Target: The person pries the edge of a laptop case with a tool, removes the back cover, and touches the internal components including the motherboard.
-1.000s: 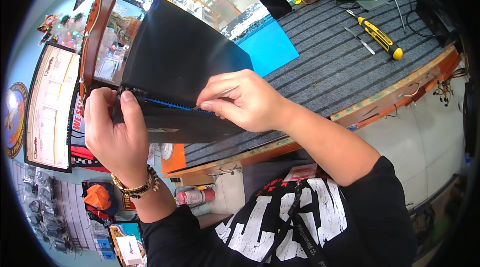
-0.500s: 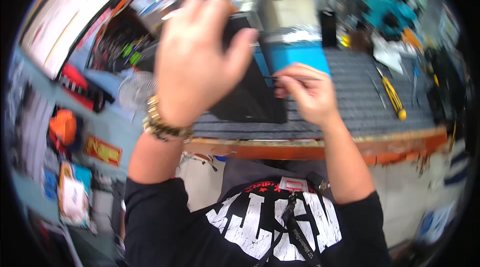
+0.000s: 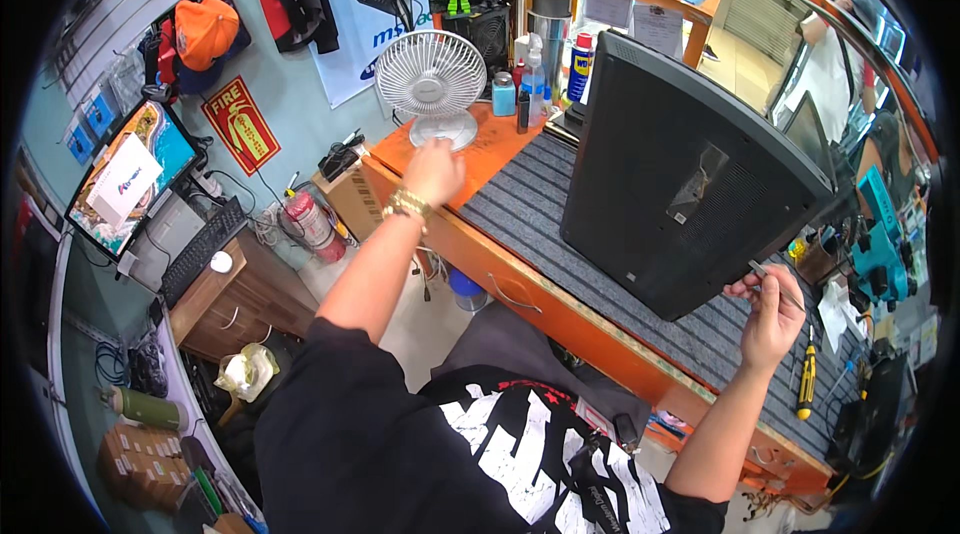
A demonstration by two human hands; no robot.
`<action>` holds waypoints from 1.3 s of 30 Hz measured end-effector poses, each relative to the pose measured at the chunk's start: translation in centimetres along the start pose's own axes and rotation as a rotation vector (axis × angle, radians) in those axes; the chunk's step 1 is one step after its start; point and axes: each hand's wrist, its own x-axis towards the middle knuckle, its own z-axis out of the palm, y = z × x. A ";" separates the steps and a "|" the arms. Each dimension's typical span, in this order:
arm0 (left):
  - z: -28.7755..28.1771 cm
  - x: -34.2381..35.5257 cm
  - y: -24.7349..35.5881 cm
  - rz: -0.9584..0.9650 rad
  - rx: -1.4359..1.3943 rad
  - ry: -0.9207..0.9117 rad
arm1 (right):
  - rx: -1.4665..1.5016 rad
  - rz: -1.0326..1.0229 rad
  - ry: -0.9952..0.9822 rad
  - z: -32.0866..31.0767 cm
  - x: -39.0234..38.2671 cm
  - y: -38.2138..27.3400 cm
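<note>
The black casing (image 3: 650,164) is stood tilted above the mat (image 3: 520,189), right of the middle, its broad back turned to the near side and marked by a worn, silvery patch (image 3: 697,182). By the right hand (image 3: 770,319) a thin metal tool (image 3: 757,268) is gripped, the thumb and fingers clamped on it. Its tip is held at the casing's lower right edge; whether the two are touching cannot be told.

The left hand (image 3: 433,174), with a gold bracelet (image 3: 405,202) worn at its wrist, is stretched out to the far left and held at the near side of the base of the white fan (image 3: 432,74). Its fingers are seen bent, but whether they are apart or together, or pressed on the base, cannot be told.

The fan is set on the orange part of the bench (image 3: 490,139). To the right of it a jar (image 3: 503,94), a spray bottle (image 3: 535,79) and a blue can (image 3: 581,64) are lined up, the can nearest the casing. On the right end of the mat a yellow and black screwdriver (image 3: 806,384) is laid, near the right hand.
</note>
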 end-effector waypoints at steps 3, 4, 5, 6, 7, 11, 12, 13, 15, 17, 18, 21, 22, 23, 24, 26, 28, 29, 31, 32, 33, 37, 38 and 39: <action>3.8 3.6 -9.8 0.019 0.065 0.061 | 0.027 -0.022 -0.020 0.6 0.4 -0.1; 4.7 4.6 -11.0 0.083 0.103 0.122 | 0.029 -0.017 -0.022 0.6 0.4 0.0; 5.1 5.2 -10.4 0.094 0.089 0.119 | 0.016 -0.007 -0.019 0.6 0.3 -0.1; 5.4 5.3 -9.9 0.054 0.068 0.063 | 0.014 -0.023 -0.018 1.0 0.2 -0.3; 5.5 5.3 -9.5 0.012 0.049 0.008 | 0.005 -0.027 -0.016 1.1 0.3 -0.3; 5.7 4.8 -6.8 -0.049 0.120 -0.034 | -0.016 -0.017 -0.011 0.7 0.0 -0.5; 5.1 4.5 -6.7 -0.058 0.121 -0.029 | -0.012 -0.026 -0.009 0.7 0.0 -0.3; 4.6 4.1 -6.6 -0.033 0.151 0.022 | -0.009 -0.035 -0.006 0.8 0.1 -0.2; 2.7 4.2 -4.6 0.008 0.175 0.063 | -0.016 -0.029 -0.010 0.5 -0.1 -0.3; -2.7 4.8 -0.5 0.024 -0.060 -0.149 | -0.032 -0.029 -0.003 0.3 -0.3 -0.6; -3.6 5.3 -0.3 0.154 -0.160 0.175 | -0.024 -0.035 -0.020 0.7 0.0 -0.7; -11.4 9.9 4.1 0.326 -0.102 0.523 | -0.038 -0.022 -0.030 0.5 0.1 -0.7; -14.0 12.2 5.0 0.439 0.103 0.577 | -0.044 -0.018 -0.036 0.4 0.1 -0.8; -15.9 14.4 4.2 0.491 0.185 0.590 | -0.031 -0.018 -0.048 0.8 0.3 -0.4; -16.1 17.8 3.1 0.534 0.165 0.514 | -0.021 -0.024 -0.044 0.8 0.4 -0.7; -17.3 22.6 1.2 0.341 0.134 -0.073 | 0.000 -0.037 -0.033 1.1 0.6 -0.7; -15.7 24.6 1.2 0.156 0.281 -0.353 | -0.021 -0.025 -0.013 1.1 0.4 -0.5; -15.7 24.5 2.3 0.095 0.248 -0.392 | -0.034 -0.025 0.003 1.0 0.3 -0.5; -14.2 25.4 3.0 0.084 0.338 -0.341 | -0.039 -0.008 0.005 0.9 0.1 -0.5; -14.4 25.5 2.0 0.114 0.322 -0.283 | -0.034 -0.013 -0.009 1.2 0.4 -0.8; -14.4 25.5 1.7 0.100 0.347 -0.291 | -0.039 -0.001 0.000 1.3 0.4 -0.8; -15.7 25.9 3.2 0.031 0.265 -0.334 | -0.031 0.002 0.001 1.3 0.2 -0.7; -15.8 26.6 3.3 0.003 0.274 -0.336 | -0.049 -0.013 -0.002 1.2 0.3 -0.9; -15.8 27.2 3.4 -0.025 0.282 -0.338 | -0.068 -0.028 -0.005 1.2 0.2 -0.9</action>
